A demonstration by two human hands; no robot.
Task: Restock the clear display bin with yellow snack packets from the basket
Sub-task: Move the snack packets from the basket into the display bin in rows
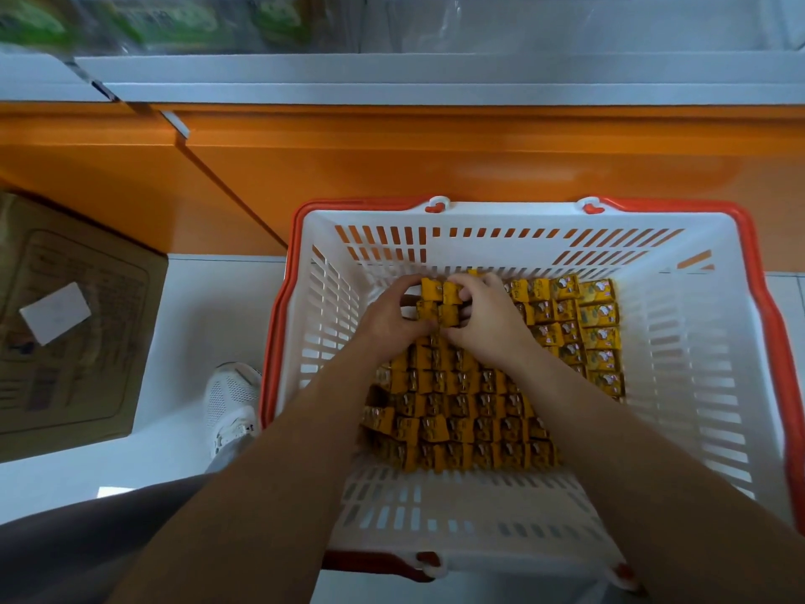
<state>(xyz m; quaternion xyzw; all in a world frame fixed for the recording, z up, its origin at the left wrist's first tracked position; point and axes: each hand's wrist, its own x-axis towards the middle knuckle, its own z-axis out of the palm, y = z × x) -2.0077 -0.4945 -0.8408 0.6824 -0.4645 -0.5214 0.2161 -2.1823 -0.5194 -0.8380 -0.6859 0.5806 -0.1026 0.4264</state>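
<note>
Head view is showing both hands working inside the basket (pixel 697 342), which is standing on the floor (pixel 196 298). The left hand (pixel 385 318) and right hand (pixel 490 326) are facing each other, their fingers (pixel 479 281) curling and clamping a block of packets (pixel 438 300) between them near the basket's far-left corner. Spare packets (pixel 470 407) are lying in rows toward the near edge. Both hands are sitting equally near, so the lift is probably heading straight up. The bin cannot be identified.
</note>
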